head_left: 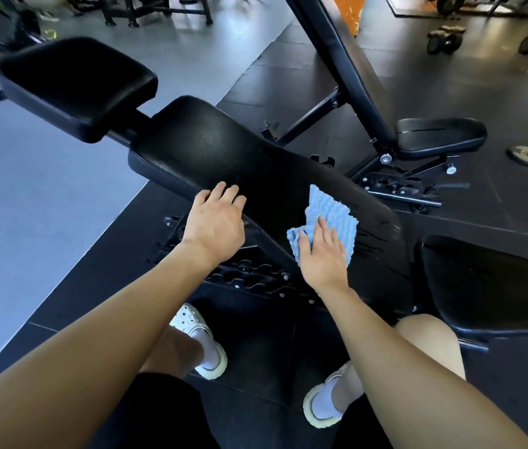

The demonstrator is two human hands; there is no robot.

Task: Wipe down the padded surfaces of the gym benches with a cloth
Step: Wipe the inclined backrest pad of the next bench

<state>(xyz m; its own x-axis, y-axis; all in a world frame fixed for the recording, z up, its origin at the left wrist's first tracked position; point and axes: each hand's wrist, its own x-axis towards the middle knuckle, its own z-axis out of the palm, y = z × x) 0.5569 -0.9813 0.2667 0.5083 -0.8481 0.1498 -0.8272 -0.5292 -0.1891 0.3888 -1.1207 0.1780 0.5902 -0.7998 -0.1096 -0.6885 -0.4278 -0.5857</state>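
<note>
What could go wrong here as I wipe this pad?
The blue ribbed cloth is bunched under the flat right hand, so it could slip free or miss patches. The left hand rests on the edge of the long black padded backrest, above the metal adjustment rack; fingers might get pinched.

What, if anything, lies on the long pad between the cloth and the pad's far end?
Nothing visible. The right hand presses the blue cloth flat on the long pad, whose surface ahead is bare. The left hand rests on the pad's left edge, beside that path.
</note>
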